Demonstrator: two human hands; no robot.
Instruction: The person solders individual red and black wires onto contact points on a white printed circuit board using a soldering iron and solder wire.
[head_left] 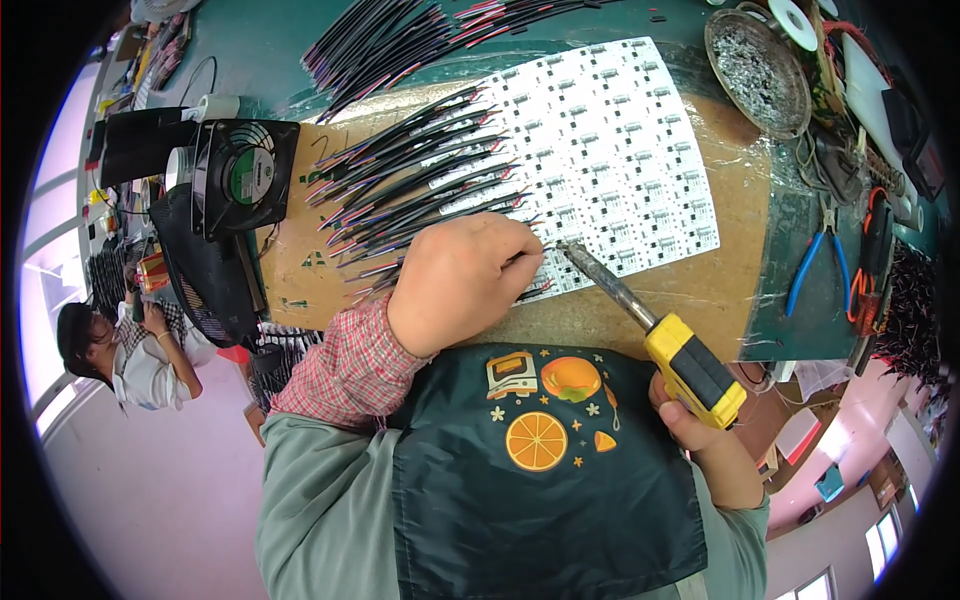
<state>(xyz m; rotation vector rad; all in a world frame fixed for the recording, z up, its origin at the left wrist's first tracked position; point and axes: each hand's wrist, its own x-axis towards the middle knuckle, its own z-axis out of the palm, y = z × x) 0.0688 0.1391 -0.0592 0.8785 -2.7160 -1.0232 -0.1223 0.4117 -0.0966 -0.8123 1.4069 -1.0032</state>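
My left hand [462, 280] is closed, knuckles up, pinching the end of a thin black wire [440, 215] against the near edge of a white panel of small circuit boards [610, 150]. Several black wires with red and blue ends lie fanned across the panel's left side. My right hand [700, 425] grips the yellow and black handle of a soldering iron [690, 365]. Its metal tip [575, 250] rests on the panel just right of my left fingers.
A small black fan [243, 175] stands at the left of the brown board [300, 260]. More wire bundles [400, 40] lie at the back. A round metal dish [757, 72], blue-handled pliers [815, 265] and tools sit at the right. Another person [120, 350] sits at far left.
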